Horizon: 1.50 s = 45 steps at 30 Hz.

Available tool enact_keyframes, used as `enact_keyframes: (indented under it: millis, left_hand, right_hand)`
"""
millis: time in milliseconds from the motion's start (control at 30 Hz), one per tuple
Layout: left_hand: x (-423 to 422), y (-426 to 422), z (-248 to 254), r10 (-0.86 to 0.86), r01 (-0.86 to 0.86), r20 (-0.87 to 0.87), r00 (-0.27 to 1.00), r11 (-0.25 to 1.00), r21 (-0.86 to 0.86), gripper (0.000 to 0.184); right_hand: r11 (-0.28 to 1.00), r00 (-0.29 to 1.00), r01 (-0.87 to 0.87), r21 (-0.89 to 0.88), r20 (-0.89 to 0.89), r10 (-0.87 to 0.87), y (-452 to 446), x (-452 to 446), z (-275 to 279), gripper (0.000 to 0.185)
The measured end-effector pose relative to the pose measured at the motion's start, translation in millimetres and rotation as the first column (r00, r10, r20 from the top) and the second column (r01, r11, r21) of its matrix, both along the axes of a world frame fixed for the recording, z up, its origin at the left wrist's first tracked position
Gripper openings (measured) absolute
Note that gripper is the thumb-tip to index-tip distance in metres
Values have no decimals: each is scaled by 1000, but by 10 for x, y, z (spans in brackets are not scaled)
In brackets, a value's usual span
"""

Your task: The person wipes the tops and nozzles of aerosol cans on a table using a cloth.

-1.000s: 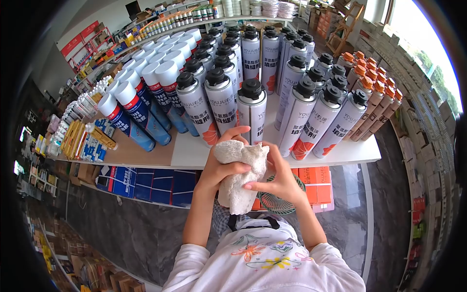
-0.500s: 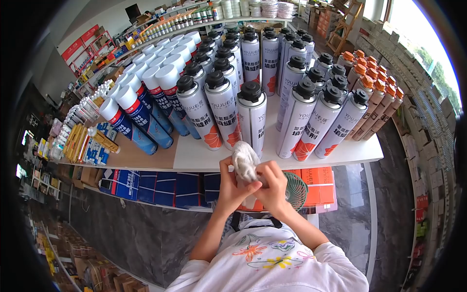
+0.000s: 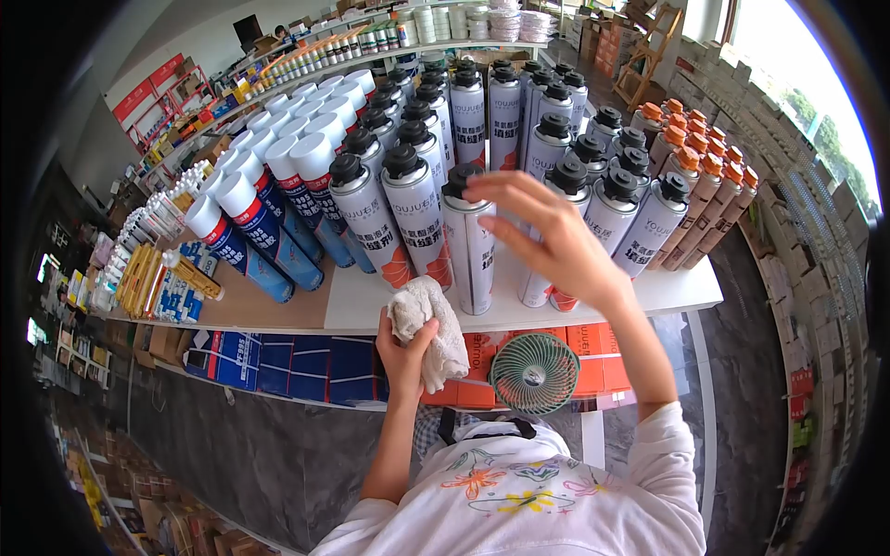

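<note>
A crumpled whitish cloth is gripped in my left hand, just in front of the table edge. My right hand reaches over the table with its fingers apart, close to the black cap of the front silver can. Whether the fingertips touch that can is unclear. Two more silver cans with black caps stand to its left. Other silver cans at the right are partly hidden behind my right hand and forearm.
Blue cans with white caps fill the table's left part; brown bottles with orange caps stand at its right. A green round fan is below the edge of the white table. Blue boxes and orange boxes lie underneath.
Both hands were on the cloth before. My right hand has let go and moved up and right to the front can, while my left hand has moved left with the cloth.
</note>
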State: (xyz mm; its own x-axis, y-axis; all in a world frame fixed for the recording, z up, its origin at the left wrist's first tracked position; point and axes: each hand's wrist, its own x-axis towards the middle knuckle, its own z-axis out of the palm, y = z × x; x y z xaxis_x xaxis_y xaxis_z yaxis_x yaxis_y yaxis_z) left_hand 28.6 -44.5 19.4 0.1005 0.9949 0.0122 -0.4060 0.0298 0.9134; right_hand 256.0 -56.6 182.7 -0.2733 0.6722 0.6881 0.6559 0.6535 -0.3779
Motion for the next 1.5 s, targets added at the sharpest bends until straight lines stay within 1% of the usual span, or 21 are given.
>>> enact_keyframes:
  millis: [67,133,267,333,400,467,500,533,600,633,767,800,833,900,967,1033,1133,1200,1267,1433,1500]
  left_hand:
    - [-10,59,-11,13,-11,-32,999,997,79,40]
    - [-18,115,-42,121,-75,-153,981,957,280,36]
    - [27,218,114,251,-146,-177,952,877,458,38]
    - [19,331,176,401,-130,-251,881,715,687,43]
    - [62,444,281,436,-147,-233,869,679,719,47]
    - [129,523,484,569,-90,-162,806,389,917,50]
    - [188,519,593,586,-68,-148,796,330,941,51]
    - [242,567,677,590,-74,-144,794,330,941,51]
    - [342,664,802,632,45,-111,767,120,992,48]
    - [405,677,828,618,16,-77,782,103,995,40]
    - [515,782,527,600,15,-2,800,-17,1000,37]
    - [512,761,440,595,20,-5,804,-18,1000,37]
    - [504,718,349,603,133,-102,791,-6,991,39]
    - [531,704,83,631,293,-226,742,-2,956,40]
    - [509,719,-89,633,308,-240,736,2,952,39]
    - [501,669,9,647,300,-248,721,31,953,30]
    - [485,657,408,674,229,-144,724,-39,973,30]
    - [476,620,646,675,231,-165,719,-9,973,28]
    - [549,620,730,694,164,-95,713,-33,986,25]
    - [631,633,-8,646,228,-122,753,-82,970,24]
    - [645,647,-154,678,353,-185,711,-118,928,23]
  right_hand:
    - [998,996,10,-60,89,-5,228,88,158,42]
    - [995,949,19,-95,316,12,433,194,216,48]
    - [947,895,-10,-322,420,153,670,245,278,56]
    - [952,879,-71,-298,432,201,703,253,395,60]
    - [942,853,25,-335,499,155,692,226,497,61]
    - [943,878,1,-333,453,158,721,214,484,56]
    - [943,875,40,-330,467,126,715,203,503,51]
    - [943,872,82,-324,482,90,720,208,522,46]
    - [959,874,40,-280,474,102,802,261,436,40]
    - [955,896,29,-295,431,106,788,259,427,41]
    - [936,917,-12,-350,370,151,732,331,431,48]
    - [934,914,5,-358,381,141,718,343,433,50]
    - [932,916,8,-361,377,138,734,362,410,50]
    - [974,897,62,-218,440,42,786,397,352,56]
    - [977,888,94,-193,460,5,748,355,360,56]
    - [989,882,89,-122,472,-21,758,302,326,58]
    - [993,871,72,-90,491,-19,772,163,320,59]
    - [996,875,74,-46,483,-42,787,109,320,58]
    - [973,780,203,-109,619,-93,724,105,416,60]
    - [992,877,125,19,465,-120,691,289,257,64]
    - [989,861,147,14,490,-135,692,297,275,62]
